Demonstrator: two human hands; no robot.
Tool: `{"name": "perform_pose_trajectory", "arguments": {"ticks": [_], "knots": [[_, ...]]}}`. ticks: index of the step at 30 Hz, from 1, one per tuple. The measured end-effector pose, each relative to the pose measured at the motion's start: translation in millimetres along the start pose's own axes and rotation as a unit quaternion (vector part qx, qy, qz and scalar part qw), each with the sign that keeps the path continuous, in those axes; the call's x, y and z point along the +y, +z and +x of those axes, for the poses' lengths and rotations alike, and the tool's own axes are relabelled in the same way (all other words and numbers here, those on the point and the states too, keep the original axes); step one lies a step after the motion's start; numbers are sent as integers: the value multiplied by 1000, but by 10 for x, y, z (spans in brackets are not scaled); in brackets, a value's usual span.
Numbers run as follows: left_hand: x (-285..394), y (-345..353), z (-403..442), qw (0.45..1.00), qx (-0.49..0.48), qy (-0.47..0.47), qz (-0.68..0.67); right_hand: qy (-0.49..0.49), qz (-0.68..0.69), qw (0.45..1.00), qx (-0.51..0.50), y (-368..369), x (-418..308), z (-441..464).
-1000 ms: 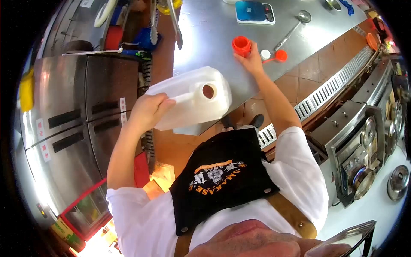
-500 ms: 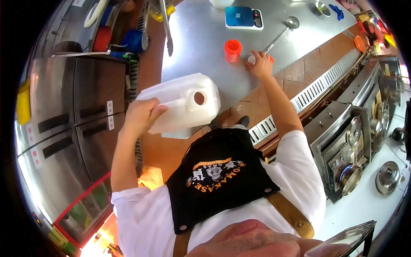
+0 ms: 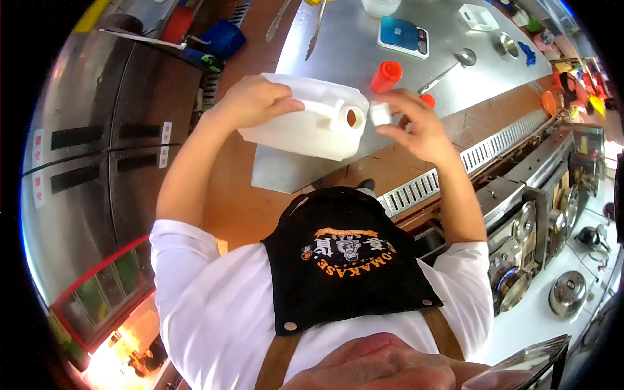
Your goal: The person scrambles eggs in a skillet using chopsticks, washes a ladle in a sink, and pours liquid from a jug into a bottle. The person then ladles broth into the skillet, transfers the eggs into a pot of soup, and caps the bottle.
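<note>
My left hand [image 3: 257, 103] is wrapped round the handle of a white plastic jug [image 3: 299, 138]. The jug is tilted over the near edge of the steel table, its uncapped round mouth turned toward my right hand [image 3: 421, 129]. Between the fingers of that hand is a white cap [image 3: 380, 114], held just off the jug's mouth and slightly blurred. Behind the cap stands a red jar [image 3: 387, 76] on the table. A red lid [image 3: 428, 101] shows partly behind my right fingers.
On the steel table [image 3: 344, 62] are a digital scale [image 3: 402, 36], a ladle [image 3: 465, 58], a white tray [image 3: 478, 17], a metal bowl [image 3: 507, 45] and tongs [image 3: 316, 32]. A stove with pans [image 3: 513, 289] is at right, steel cabinets [image 3: 78, 110] at left.
My right hand has lifted the white cap from the table and brought it close to the jug's mouth. The jug has moved up and to the right with my left hand.
</note>
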State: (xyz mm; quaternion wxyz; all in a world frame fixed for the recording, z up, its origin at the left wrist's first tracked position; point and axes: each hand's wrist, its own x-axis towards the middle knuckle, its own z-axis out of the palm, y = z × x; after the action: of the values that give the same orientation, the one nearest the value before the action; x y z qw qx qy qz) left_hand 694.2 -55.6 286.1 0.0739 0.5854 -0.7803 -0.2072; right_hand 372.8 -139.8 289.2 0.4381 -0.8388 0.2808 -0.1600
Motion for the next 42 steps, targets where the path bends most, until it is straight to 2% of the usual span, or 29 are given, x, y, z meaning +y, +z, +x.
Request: {"name": "perform_pose_trajectory", "arguments": {"ticks": [1,3,5,7,8,10,11,13,14,15,17,18,19,21,22,23,25,26,27,29,31,33,34,36,39,40,42], "knots": [[-39,-1,32,1000,6,21,-1,3,-9,1000,5,56,-88,32],[-81,-30,74,999,5,33,-8,-151,-201,968,-21,127,-226,147],[-100,-50,82,999,7,37,-8,-162,-195,967,-37,171,-402,182],[-113,-44,83,998,23,51,-12,-159,-301,939,-46,244,-424,160],[-121,-26,78,998,33,57,-16,-152,-305,939,-46,272,-428,142],[-147,2,79,997,38,61,-14,-166,-332,929,-8,313,-418,132],[-148,15,76,998,40,57,-9,-161,-335,928,-8,349,-407,134],[-113,-16,67,998,26,48,-18,-90,-361,927,54,422,-390,136],[-101,-30,66,999,14,33,-24,1,-424,905,20,436,-402,187],[-109,-8,66,999,13,37,-26,5,-426,905,20,407,-451,213],[-147,4,75,998,35,50,-8,195,-430,879,-60,329,-594,277],[-147,-1,72,998,38,53,-9,17,-393,918,40,319,-654,157],[-130,-16,59,998,43,44,-13,17,-398,916,39,338,-632,169],[-124,7,44,998,40,41,-18,-141,-364,918,74,446,-586,121],[-136,33,48,997,52,49,-13,-3,-376,927,5,398,-599,113],[-135,46,59,996,66,57,-10,3,-378,926,6,376,-612,148],[-113,14,49,996,64,60,-7,135,-486,860,-80,364,-625,243],[-108,5,42,996,62,57,-4,97,-450,887,-20,373,-704,178],[-110,20,47,996,63,60,-8,100,-453,886,-22,386,-706,134],[-135,46,32,994,86,72,9,-51,-339,938,43,443,-652,92],[-138,45,30,994,86,71,4,-40,-361,931,39,505,-617,108],[-124,31,22,994,92,64,-1,41,-398,916,24,518,-597,149],[-112,25,9,994,89,62,-5,40,-397,917,21,529,-620,196],[-98,37,-1,994,86,59,-10,180,-474,861,-43,521,-716,309],[-119,48,1,994,93,51,-12,156,-446,880,-58,409,-738,277],[-121,49,-2,994,96,56,-10,38,-346,937,15,417,-707,182],[-130,53,-22,993,102,54,-9,21,-332,943,8,435,-695,206]]}}
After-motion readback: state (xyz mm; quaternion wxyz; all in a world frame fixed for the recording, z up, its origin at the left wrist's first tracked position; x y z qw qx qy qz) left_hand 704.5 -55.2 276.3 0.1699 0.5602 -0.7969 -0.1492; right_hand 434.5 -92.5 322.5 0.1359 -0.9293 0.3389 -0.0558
